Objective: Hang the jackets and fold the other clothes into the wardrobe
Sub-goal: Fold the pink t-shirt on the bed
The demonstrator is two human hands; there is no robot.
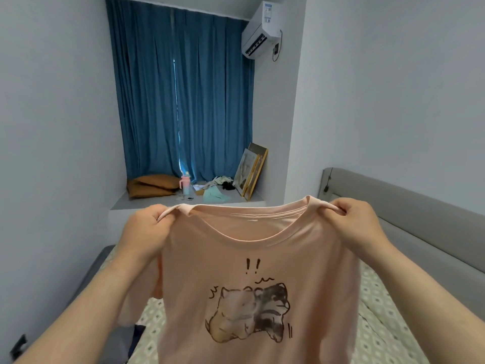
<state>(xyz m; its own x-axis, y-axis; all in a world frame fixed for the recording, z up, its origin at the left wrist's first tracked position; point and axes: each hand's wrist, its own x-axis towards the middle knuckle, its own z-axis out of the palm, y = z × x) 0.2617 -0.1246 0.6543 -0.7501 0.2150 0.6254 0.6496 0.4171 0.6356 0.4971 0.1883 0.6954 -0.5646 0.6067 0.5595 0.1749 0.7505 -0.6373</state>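
Left hand (147,227) and right hand (359,224) each pinch a shoulder of the pink T-shirt (249,285), centre frame above the bed (380,324); light, limp cloth, probably best held there.

Both arms reach forward and upward, bare to the frame edge. The left hand (147,227) pinches the pink T-shirt (231,261) at its shoulder left of the neckline, fingers curled over the bunched fabric. The right hand (359,227) pinches the shoulder right of the neckline likewise. Both hands are level, with their backs toward the camera.
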